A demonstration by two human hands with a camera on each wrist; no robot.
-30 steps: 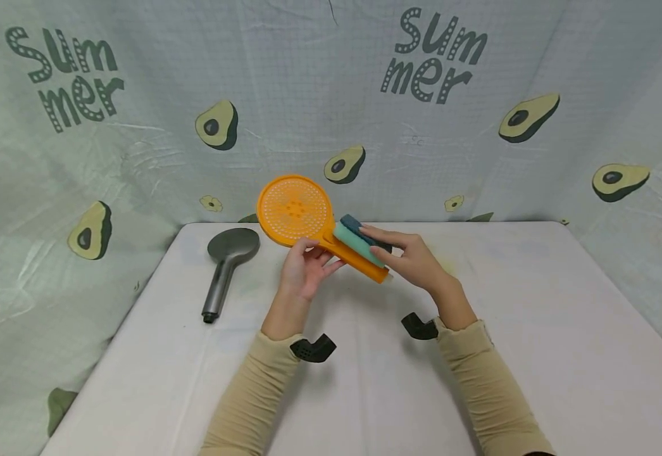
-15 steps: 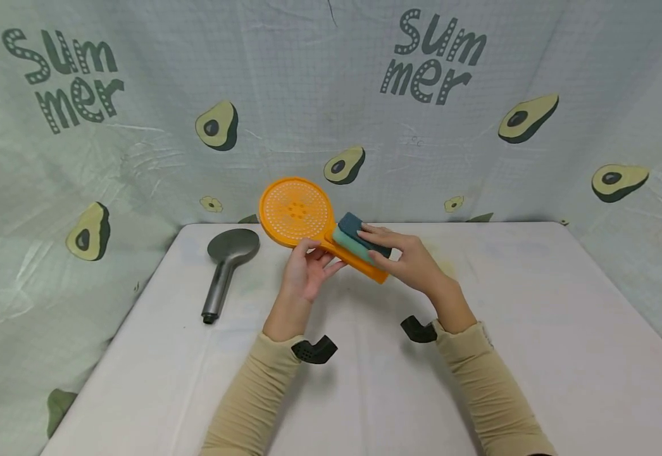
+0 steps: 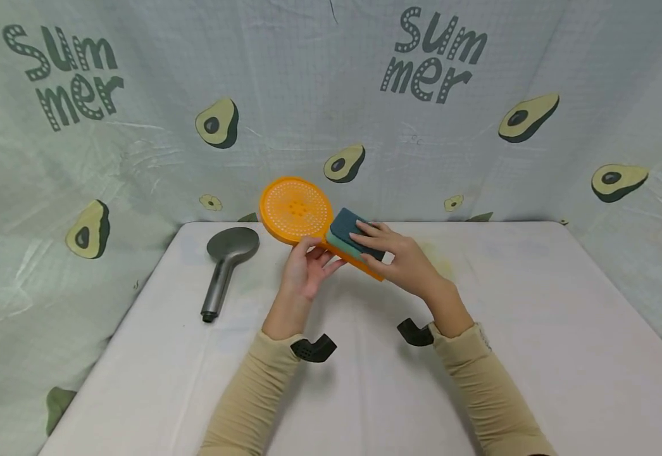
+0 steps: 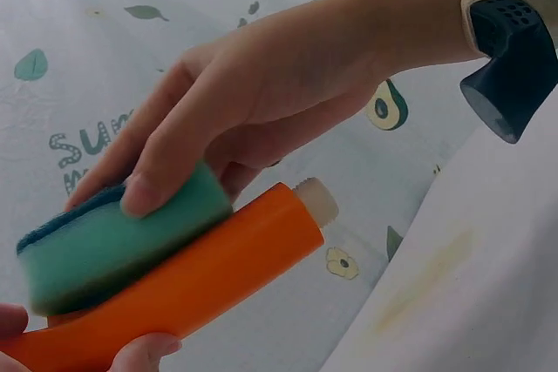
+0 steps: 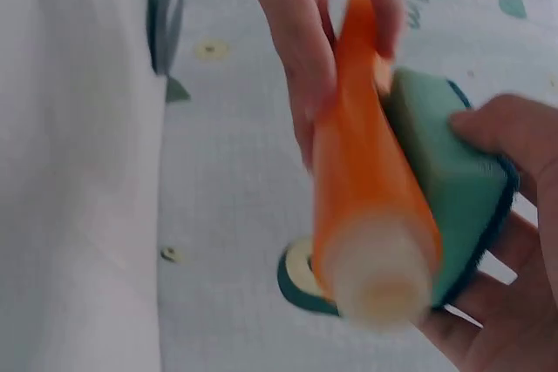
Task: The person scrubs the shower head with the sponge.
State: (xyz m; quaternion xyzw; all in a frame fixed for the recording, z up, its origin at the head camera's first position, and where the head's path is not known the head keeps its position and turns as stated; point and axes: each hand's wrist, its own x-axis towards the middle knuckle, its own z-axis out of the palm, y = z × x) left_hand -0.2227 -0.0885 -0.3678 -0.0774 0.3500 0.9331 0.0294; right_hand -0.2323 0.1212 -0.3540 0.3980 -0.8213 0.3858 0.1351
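My left hand (image 3: 304, 271) grips an orange shower head (image 3: 297, 210) near its neck, above the white table. Its round perforated face points up toward the head camera, and the handle slants down to the right. A pale threaded end (image 4: 316, 201) sticks out at the bottom of the handle in the left wrist view. My right hand (image 3: 404, 258) holds a green sponge (image 4: 131, 246) with a dark blue scouring layer, thumb on the near side and fingers over the blue face. The sponge's green side lies along the upper side of the orange handle.
A dark grey shower head (image 3: 230, 263) lies on the white table (image 3: 536, 329) to the left, face down toward the back. Behind the table hangs a pale curtain (image 3: 285, 76) printed with avocados. Each wrist wears a black camera mount (image 3: 314, 348).
My right hand has slid the sponge up and left along the handle toward the neck, turning more of its blue face to the head camera. The left hand stays nearly still.
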